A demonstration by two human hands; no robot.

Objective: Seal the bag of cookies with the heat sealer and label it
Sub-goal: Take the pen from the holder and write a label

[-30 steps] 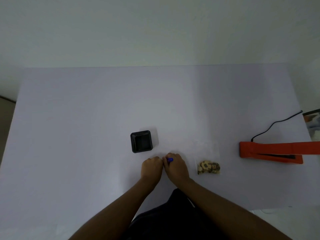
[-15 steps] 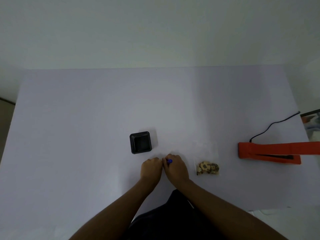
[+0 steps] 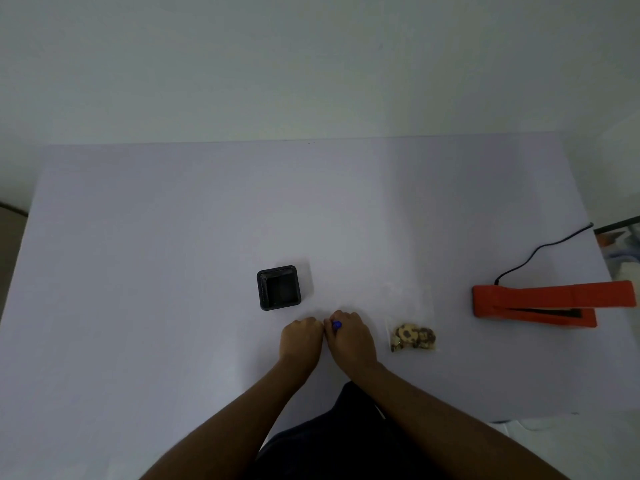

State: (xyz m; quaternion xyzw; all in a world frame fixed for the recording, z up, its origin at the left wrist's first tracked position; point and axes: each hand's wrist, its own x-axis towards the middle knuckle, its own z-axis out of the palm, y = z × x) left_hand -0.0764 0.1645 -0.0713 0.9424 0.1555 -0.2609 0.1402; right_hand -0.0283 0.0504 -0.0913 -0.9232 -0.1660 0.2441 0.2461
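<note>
Nothing has visibly shifted over the last second. Just beyond the left hand (image 3: 300, 337) sits a black tray (image 3: 279, 287). That hand is fisted, its contents hidden, knuckles touching the right hand (image 3: 350, 337), which grips a blue pen (image 3: 336, 324). This looks like label writing. Right of the hands lies the bag of cookies (image 3: 412, 336), and well beyond it the heat sealer (image 3: 540, 301), its jaws apart.

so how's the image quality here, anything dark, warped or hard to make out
Head view: dim, flat light, only a soft shadow beside the black tray; wide-angle bowing at the table edges; the clear cookie bag barely shows against the table; the blue object between the fists is too small to identify.
</note>
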